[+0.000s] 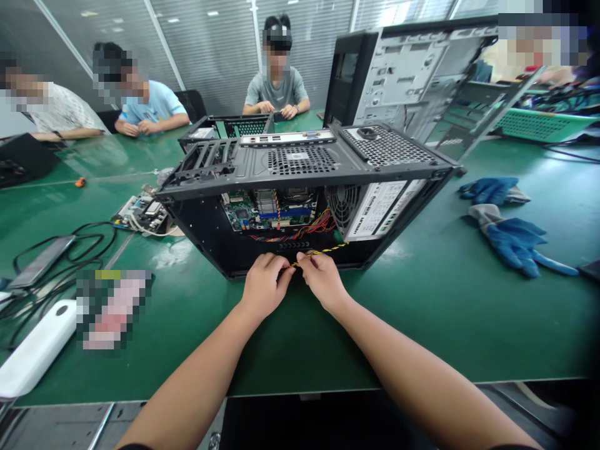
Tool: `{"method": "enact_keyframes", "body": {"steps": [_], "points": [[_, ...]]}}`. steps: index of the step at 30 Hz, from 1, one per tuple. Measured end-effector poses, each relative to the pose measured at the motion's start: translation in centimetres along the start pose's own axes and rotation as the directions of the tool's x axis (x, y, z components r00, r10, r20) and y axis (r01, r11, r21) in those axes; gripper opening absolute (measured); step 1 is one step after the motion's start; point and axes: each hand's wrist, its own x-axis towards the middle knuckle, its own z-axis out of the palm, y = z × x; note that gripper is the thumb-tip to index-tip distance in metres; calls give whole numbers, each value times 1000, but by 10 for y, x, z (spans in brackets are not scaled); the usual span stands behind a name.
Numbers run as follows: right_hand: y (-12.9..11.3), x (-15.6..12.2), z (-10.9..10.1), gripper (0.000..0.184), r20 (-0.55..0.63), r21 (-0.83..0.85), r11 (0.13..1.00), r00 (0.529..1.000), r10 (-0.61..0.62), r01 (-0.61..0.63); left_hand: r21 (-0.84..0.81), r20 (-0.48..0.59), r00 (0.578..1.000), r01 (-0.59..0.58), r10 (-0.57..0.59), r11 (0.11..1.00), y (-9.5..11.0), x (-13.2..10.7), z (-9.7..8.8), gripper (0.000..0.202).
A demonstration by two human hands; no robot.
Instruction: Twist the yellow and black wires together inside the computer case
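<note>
An open black computer case [300,181] lies on the green table in front of me. Inside it show a green motherboard [244,215], a bundle of red and orange wires [300,234] and a power supply [382,209] with a white label and a fan. A twisted yellow-and-black cable [335,248] runs from near the power supply to the case's front edge. My left hand [265,281] pinches its end, and my right hand [321,278] pinches it just to the right. The cable's tip is hidden between my fingers.
Blue work gloves [513,240] lie at right, near a green basket [544,122] of cables. Another case [389,78] stands behind. At left are a circuit board assembly [145,212], black cables and a white power strip [40,350]. Several people sit across the table [422,325].
</note>
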Motion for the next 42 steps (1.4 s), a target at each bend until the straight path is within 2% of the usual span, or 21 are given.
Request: {"method": "enact_keyframes", "body": {"steps": [12, 17, 24, 34, 42], "points": [[-3, -1, -1, 43, 40, -25, 1000, 999, -17, 18, 11, 83, 996, -36, 35, 999, 1, 2, -2, 18], [-2, 0, 0, 42, 31, 16, 1000, 999, 15, -15, 23, 59, 997, -43, 42, 999, 1, 1, -1, 16], [-6, -1, 0, 44, 52, -34, 999, 999, 11, -10, 3, 12, 997, -80, 80, 997, 0, 0, 0, 10], [-5, -3, 0, 42, 113, -55, 998, 994, -3, 9, -33, 86, 996, -25, 28, 999, -2, 0, 1, 15], [-7, -3, 0, 45, 57, -62, 998, 998, 31, -28, 16, 63, 997, -51, 50, 999, -2, 0, 1, 13]]}}
